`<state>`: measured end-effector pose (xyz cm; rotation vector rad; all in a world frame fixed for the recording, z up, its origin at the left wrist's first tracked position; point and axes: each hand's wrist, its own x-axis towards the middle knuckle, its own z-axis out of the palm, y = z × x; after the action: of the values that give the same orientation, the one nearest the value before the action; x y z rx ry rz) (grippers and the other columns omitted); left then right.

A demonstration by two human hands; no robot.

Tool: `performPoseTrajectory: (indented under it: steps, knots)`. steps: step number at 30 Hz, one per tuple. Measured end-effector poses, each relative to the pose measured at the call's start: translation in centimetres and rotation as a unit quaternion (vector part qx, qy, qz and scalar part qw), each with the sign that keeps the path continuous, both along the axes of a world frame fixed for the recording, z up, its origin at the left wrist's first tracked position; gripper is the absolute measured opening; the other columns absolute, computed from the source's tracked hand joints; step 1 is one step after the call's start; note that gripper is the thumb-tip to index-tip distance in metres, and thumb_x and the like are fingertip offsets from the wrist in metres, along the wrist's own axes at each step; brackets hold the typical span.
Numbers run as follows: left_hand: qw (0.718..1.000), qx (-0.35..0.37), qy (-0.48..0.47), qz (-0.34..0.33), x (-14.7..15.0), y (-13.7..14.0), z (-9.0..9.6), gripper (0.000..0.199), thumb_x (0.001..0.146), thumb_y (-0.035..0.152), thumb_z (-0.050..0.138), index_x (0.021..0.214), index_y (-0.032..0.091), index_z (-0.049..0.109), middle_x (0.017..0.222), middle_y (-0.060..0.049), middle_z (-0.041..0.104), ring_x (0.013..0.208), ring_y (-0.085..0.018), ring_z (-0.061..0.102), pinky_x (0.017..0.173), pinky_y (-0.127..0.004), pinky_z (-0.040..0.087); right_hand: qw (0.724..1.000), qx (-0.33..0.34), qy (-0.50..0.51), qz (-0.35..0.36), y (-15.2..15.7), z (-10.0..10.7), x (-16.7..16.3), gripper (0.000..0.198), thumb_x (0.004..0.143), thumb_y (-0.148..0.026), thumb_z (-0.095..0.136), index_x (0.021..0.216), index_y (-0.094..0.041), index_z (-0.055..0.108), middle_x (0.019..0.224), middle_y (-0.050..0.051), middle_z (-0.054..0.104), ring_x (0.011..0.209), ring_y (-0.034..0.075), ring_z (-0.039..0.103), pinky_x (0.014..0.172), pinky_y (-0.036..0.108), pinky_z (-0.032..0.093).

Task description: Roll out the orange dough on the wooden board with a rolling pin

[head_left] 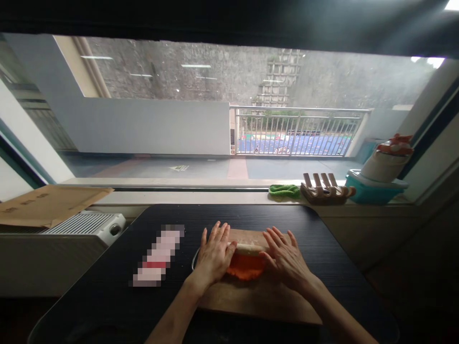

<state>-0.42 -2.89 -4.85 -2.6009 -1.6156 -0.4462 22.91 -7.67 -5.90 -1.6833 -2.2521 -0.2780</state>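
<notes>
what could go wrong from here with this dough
The dough could stick to the pin, which lies along its far side. Uneven pressure from the left hand and right hand, one toward each end, might thin one side. The board might slide on the table under a hard push.

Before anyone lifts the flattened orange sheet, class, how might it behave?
The orange sheet looks thin and flat, so it would probably sag. Its uneven edge suggests a soft material that might tear.
</notes>
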Motion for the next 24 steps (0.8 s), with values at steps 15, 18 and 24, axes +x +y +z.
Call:
performPoseTrajectory:
  steps: [15,18,24]
  knots:
    - [1.0,-0.014,0.002,0.005,0.5,0.5,0.6,0.055,0.093,0.044,0.027,0.137,0.013,0.038,0.143,-0.011,0.039,0.136,-0.029,0.026,0.108,-0.057,0.019,0.999,-0.029,0.003,-0.016,0.1,0.3,-0.2,0.056,0.093,-0.051,0.033,0.133,-0.015,0.043,0.137,0.012,0.046,0.13,0.028,0.036,0.105,0.056,0.022]
    - [1.0,-0.018,0.004,-0.008,-0.5,-1.1,0.1,0.056,0.094,0.045,0.026,0.14,0.015,0.033,0.145,-0.008,0.036,0.136,-0.026,0.026,0.109,-0.054,0.02,0.999,-0.001,-0.013,0.04,-1.7,-0.7,0.1,0.058,0.092,-0.052,0.035,0.137,-0.016,0.039,0.139,0.01,0.044,0.131,0.026,0.035,0.106,0.052,0.023]
    - [1.0,-0.023,0.014,-0.004,-0.8,-1.7,-0.3,0.057,0.093,0.047,0.026,0.141,0.017,0.03,0.147,-0.007,0.033,0.138,-0.025,0.023,0.111,-0.052,0.017,0.999,-0.005,-0.006,0.043,-1.8,-1.3,0.3,0.058,0.092,-0.052,0.036,0.137,-0.016,0.038,0.139,0.01,0.044,0.131,0.027,0.035,0.107,0.053,0.021]
